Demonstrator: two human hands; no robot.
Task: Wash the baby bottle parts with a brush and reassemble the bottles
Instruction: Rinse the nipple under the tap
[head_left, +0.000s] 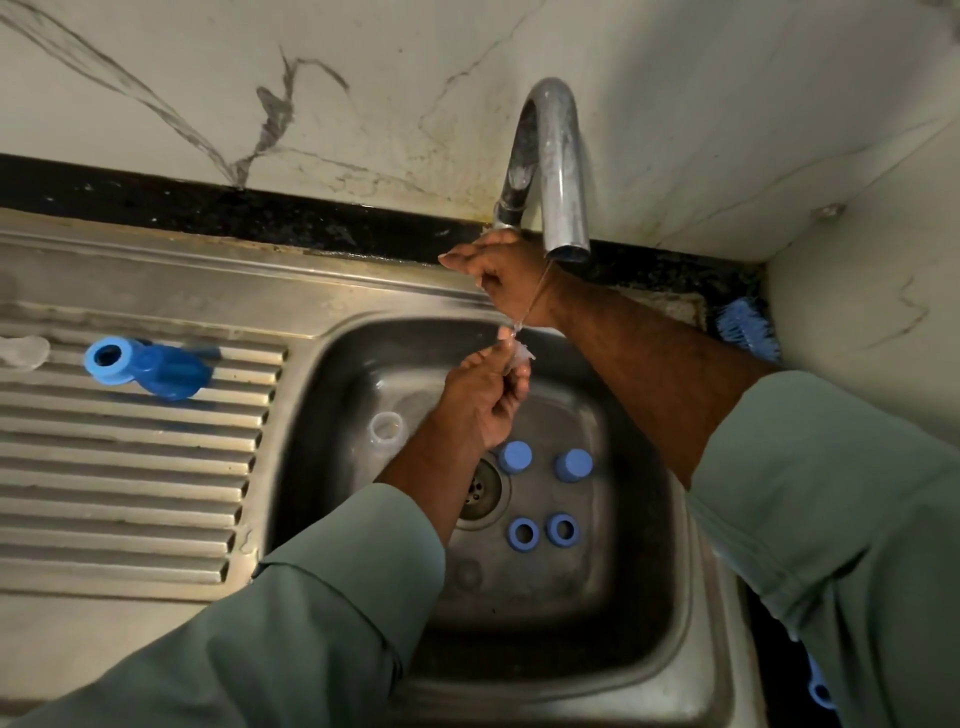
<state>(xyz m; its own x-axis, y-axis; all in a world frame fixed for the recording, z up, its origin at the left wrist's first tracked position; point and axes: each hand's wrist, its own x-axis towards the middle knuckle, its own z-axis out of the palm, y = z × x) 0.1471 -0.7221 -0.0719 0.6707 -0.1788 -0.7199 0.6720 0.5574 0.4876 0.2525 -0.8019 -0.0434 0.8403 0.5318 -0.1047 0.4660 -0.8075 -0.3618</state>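
My left hand holds a small clear nipple over the sink basin, pinched in its fingertips. My right hand reaches to the base of the steel tap, fingers curled around the tap handle there. On the basin floor lie two blue caps and two blue screw rings. A clear bottle lies in the basin at the left. A blue ring and a blue cover rest on the ribbed drainboard.
A blue-bristled brush lies at the back right corner against the wall. A clear part sits at the drainboard's far left edge. The drain is in the basin's middle. Another blue piece shows at the lower right.
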